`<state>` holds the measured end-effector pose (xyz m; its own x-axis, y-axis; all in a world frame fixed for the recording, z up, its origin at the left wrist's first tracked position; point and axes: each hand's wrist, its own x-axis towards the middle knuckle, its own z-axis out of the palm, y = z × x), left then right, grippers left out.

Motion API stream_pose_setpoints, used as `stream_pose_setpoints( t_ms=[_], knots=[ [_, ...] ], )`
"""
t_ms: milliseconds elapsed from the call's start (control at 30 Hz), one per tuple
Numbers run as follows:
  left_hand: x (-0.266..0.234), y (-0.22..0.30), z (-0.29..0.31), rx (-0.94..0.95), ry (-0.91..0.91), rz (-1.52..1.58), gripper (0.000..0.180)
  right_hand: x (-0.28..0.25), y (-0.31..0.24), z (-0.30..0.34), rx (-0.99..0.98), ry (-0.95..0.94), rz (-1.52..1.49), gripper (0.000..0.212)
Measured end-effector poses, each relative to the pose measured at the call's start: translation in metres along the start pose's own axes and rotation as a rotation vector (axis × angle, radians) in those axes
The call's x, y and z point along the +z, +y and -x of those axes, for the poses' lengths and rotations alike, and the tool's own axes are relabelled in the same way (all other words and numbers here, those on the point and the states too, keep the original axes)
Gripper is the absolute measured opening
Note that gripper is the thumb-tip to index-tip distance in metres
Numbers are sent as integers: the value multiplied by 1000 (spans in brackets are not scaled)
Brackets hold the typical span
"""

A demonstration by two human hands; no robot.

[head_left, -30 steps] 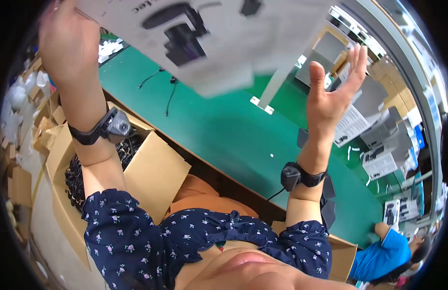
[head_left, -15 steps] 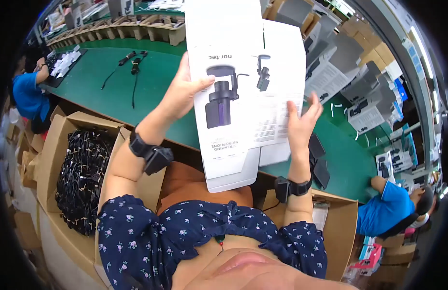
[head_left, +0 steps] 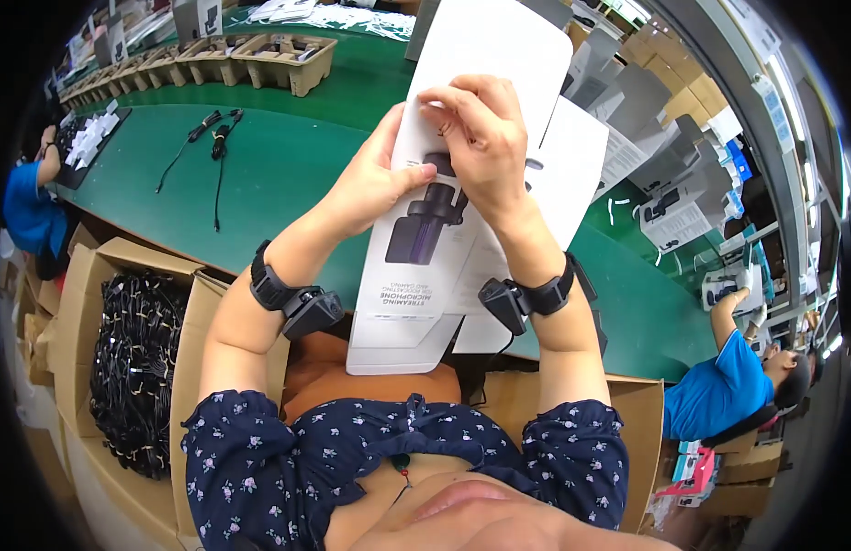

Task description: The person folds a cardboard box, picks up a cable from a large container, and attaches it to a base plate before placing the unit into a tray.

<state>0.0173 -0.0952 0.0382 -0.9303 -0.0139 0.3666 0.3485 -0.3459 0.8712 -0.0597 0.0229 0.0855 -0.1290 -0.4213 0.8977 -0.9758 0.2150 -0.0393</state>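
Note:
An unfolded white cardboard box (head_left: 403,285), printed with a black microphone, is held up over the table edge, its top leaning right. My left hand (head_left: 375,179) grips its left edge, thumb on the printed front and fingers behind. Across the upper front is my right hand (head_left: 481,129), fingers curled and pinched close to the panel's left edge. What lies between those fingertips, if anything, is hidden. A side panel spreads out to the right behind my right forearm.
Bundled black cables fill a carton (head_left: 136,367) at my left. On the green table (head_left: 288,165) lie two black cables (head_left: 219,151); pulp trays (head_left: 283,64) line up behind. More open boxes (head_left: 687,216) stand right. Co-workers in blue sit left and right (head_left: 719,390).
My right hand has left the box's right panel and crossed to its upper front. The box has tilted, its top moving right. My left hand keeps its hold.

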Motion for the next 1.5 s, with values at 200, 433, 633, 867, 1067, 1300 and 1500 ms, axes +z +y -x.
stream_pose_setpoints(
  t_ms=[200,433,633,867,1067,1300,1500],
  knots=[
    [4,4,7,-98,18,-74,60,9,-2,13,53,74,-19,17],
    [1,-1,17,-67,60,-216,64,10,-3,4,34,-60,-106,15],
    [-1,-3,20,-60,55,-303,66,7,0,-5,2,-233,-83,14],
    [-3,-4,19,-75,85,-172,66,6,11,-3,-72,-324,-117,13],
    [-52,-8,31,-26,233,-10,71,-51,67,56,517,13,-390,12],
    [-118,-2,52,-59,369,110,44,-60,220,156,1209,269,-139,20],
    [-114,6,50,8,305,136,38,-55,244,164,1072,-253,808,30]
  ],
)
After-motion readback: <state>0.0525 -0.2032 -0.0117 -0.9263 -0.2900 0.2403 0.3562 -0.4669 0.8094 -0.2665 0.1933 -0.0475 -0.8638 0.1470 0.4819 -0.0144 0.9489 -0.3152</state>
